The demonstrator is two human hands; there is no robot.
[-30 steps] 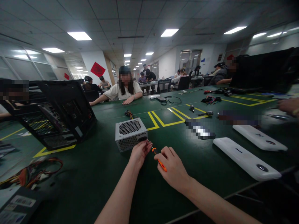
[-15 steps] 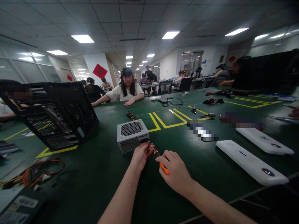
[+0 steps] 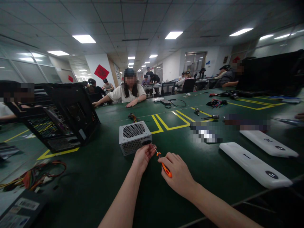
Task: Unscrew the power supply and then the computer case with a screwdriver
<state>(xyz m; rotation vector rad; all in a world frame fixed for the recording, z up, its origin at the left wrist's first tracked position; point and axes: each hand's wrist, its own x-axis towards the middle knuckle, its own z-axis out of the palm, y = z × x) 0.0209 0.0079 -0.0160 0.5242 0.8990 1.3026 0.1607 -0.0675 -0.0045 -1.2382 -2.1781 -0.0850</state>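
A silver power supply unit (image 3: 134, 136) is seen resting on the green worktop (image 3: 95, 190), vented face up, with its near right corner pointed at by an orange-and-black screwdriver (image 3: 159, 155). The tool's long axis is laid from five o'clock, at the handle, to eleven, at the tip. The handle is gripped by the curled fingers of the right hand (image 3: 178, 171), from which the unit is found at ten o'clock. The left hand (image 3: 143, 157), the nearer one, is set at that corner, fingers bunched beside the tip; whether anything is pinched there cannot be told, the meeting point being partly covered by them. From the unit, a cable bundle (image 3: 132, 117) is seen at twelve o'clock, a black computer case (image 3: 82, 123) at nine, a cable tangle (image 3: 27, 179) and a labelled metal box (image 3: 27, 204) at eight, two white casings (image 3: 249, 163) at three.
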